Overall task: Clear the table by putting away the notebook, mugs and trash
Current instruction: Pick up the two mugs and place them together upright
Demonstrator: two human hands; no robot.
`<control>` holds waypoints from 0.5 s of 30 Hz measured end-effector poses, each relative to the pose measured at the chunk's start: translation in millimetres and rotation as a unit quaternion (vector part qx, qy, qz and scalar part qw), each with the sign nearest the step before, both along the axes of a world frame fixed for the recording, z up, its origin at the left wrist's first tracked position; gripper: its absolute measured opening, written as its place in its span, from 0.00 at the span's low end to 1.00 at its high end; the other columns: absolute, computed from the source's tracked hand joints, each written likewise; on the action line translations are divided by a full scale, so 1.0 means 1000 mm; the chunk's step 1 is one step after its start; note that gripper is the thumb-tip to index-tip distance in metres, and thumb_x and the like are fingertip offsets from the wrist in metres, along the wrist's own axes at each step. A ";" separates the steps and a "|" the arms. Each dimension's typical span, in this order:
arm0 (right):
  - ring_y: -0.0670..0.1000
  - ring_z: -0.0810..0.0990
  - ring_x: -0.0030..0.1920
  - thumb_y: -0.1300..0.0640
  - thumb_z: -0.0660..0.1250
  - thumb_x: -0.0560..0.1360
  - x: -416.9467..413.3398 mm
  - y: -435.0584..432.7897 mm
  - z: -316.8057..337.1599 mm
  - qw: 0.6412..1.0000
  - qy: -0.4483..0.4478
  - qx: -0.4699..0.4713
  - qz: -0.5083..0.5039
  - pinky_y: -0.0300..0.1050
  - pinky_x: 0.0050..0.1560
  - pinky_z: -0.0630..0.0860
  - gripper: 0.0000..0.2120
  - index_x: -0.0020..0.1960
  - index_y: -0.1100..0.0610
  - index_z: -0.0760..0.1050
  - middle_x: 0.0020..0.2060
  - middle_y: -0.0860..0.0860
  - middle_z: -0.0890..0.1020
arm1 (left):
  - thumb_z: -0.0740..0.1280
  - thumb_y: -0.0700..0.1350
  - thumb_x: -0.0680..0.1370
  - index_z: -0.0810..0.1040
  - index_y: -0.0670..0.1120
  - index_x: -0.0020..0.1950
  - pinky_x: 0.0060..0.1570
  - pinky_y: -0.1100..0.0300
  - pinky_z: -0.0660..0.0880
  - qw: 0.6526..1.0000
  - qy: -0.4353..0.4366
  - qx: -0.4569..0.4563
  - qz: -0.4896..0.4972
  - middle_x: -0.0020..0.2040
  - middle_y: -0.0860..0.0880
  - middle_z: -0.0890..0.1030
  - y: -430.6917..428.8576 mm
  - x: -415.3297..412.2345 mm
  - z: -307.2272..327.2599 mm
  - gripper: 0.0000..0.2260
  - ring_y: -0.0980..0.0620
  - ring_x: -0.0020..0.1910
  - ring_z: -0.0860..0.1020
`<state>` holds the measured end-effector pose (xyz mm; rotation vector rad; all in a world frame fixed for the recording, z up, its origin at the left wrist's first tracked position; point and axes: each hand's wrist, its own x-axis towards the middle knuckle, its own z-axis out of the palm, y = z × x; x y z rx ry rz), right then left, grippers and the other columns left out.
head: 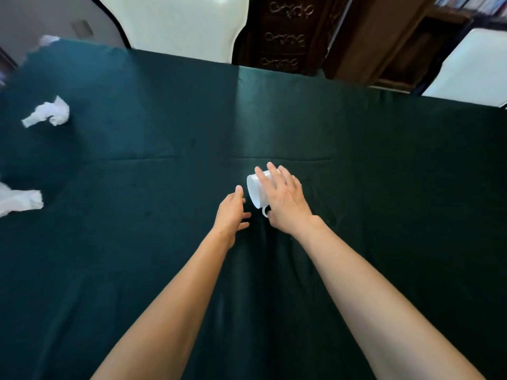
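Note:
A white mug [256,189] lies tipped on its side near the middle of the dark green tablecloth [384,165], its flat end toward the left and its handle toward me. My right hand [285,200] covers the mug from above, fingers curled over its body. My left hand [233,212] hovers just left of the mug, fingers apart and holding nothing. Two crumpled white tissues lie at the left: one [48,112] farther back, one [20,201] at the frame's edge. No notebook is in view.
A cream-coloured chair back [178,23] stands behind the table's far edge. Dark carved wooden furniture [285,37] is behind it, and a white surface [472,69] sits at the far right. Another scrap of white [48,39] shows at the table's far left corner.

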<state>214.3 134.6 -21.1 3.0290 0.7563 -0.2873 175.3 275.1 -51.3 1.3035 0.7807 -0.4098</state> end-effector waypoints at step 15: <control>0.56 0.77 0.59 0.45 0.82 0.62 -0.039 -0.025 0.006 0.942 0.049 0.294 -0.156 0.48 0.55 0.76 0.39 0.66 0.53 0.68 0.61 0.50 0.78 | 0.60 0.61 0.83 0.85 0.50 0.55 0.48 0.55 0.83 0.999 -0.025 -0.024 -0.018 0.48 0.52 0.90 -0.021 -0.052 0.019 0.20 0.46 0.51 0.88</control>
